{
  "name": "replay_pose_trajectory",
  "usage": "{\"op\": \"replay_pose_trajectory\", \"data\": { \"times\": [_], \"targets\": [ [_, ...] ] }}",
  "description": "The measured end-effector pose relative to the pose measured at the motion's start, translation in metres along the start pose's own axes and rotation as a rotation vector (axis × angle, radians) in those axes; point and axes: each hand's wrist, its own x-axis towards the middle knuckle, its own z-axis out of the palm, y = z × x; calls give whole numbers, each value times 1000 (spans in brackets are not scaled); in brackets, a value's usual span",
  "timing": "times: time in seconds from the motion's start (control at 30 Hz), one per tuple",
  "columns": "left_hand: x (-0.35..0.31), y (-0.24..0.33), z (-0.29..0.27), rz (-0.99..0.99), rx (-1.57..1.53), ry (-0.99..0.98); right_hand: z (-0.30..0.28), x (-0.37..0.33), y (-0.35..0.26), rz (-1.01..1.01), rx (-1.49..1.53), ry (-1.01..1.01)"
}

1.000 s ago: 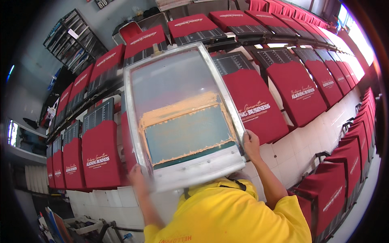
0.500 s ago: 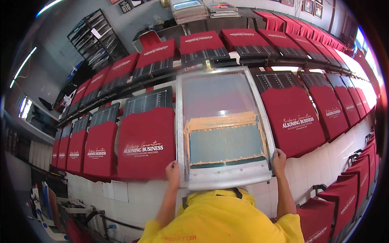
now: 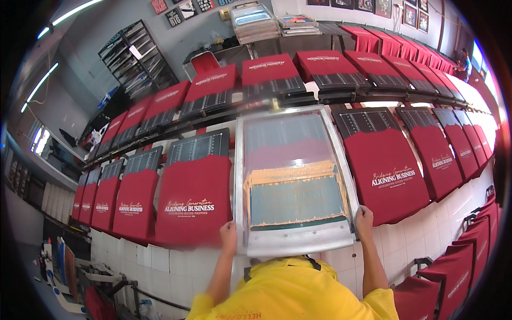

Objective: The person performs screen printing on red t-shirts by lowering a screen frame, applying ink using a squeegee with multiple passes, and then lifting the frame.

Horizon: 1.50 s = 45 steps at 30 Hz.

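Screen frame (image 3: 296,242) lies between left hand (image 3: 228,236) and right hand (image 3: 365,220), both curled beside it, grip unclear.

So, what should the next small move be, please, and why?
Perhaps settle the frame squarely over the red cloth showing through its mesh: the left hand and right hand are at its opposite sides, toward the near end, so even corrections look possible. I can't tell whether it already rests flat.

White script and bold capitals (image 3: 393,177) are printed on the red cloths (image 3: 194,185); faint lettering is seen on the framed screen (image 3: 296,205); scales are borne by the black boards (image 3: 365,121), orange lettering by the yellow shirt (image 3: 293,288), pale words by a wall sign (image 3: 173,17)
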Motion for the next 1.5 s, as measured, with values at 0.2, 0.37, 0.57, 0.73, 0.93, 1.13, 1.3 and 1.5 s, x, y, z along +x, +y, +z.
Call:
{"op": "replay_pose_trajectory", "data": {
  "times": [0.2, 0.37, 0.57, 0.73, 0.93, 1.13, 1.3, 1.5],
  "targets": [
    [6, -8, -5, 6, 139, -50, 2, 3, -1, 45, 5, -19],
    [6, 3, -3, 56, 328, -71, 6, 2, 4, 7, -8, 10],
    [12, 0, -8, 73, 426, -107, 6, 1, -9, 24, -31, -10],
    [9, 7, -8, 64, 392, -91, 7, 2, -1, 15, -53, -3],
    [-6, 26, -6, 88, 359, -88, 9, 0, -2, -112, 19, 94],
    [-56, 56, -22, 693, 553, -97, -19, -35, -45, -556, -161, -144],
    [-90, 74, -30, 847, 864, -580, -46, -76, -91, -806, -488, -629],
    [-84, 71, -18, 973, 918, -663, -30, -50, -77, -1001, -688, -721]
  ]
}}
